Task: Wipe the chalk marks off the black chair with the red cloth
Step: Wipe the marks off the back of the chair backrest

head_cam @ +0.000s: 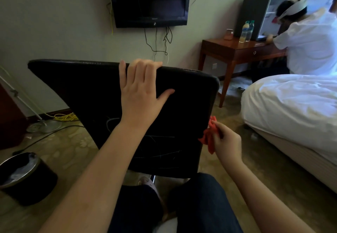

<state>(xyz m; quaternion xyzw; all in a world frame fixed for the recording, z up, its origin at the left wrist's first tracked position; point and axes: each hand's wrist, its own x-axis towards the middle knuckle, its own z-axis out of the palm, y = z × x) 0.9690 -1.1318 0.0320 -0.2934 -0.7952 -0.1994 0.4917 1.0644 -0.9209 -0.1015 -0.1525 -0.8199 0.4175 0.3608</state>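
The black chair (87, 90) stands in front of me with its backrest facing me. Faint chalk marks (160, 152) cross the lower part of the backrest, and a curved one (111, 122) shows left of my wrist. My left hand (142, 94) grips the top edge of the backrest, fingers hooked over it and thumb spread on the near face. My right hand (227, 144) holds the crumpled red cloth (209, 136) beside the backrest's right edge, level with the marks.
A black waste bin (23, 176) stands low on the left. A bed with white bedding (291, 109) fills the right. A wooden desk (235, 52) with bottles, and a person seated at it, are at the back right. A wall television (149, 1) hangs above, with cables on the floor.
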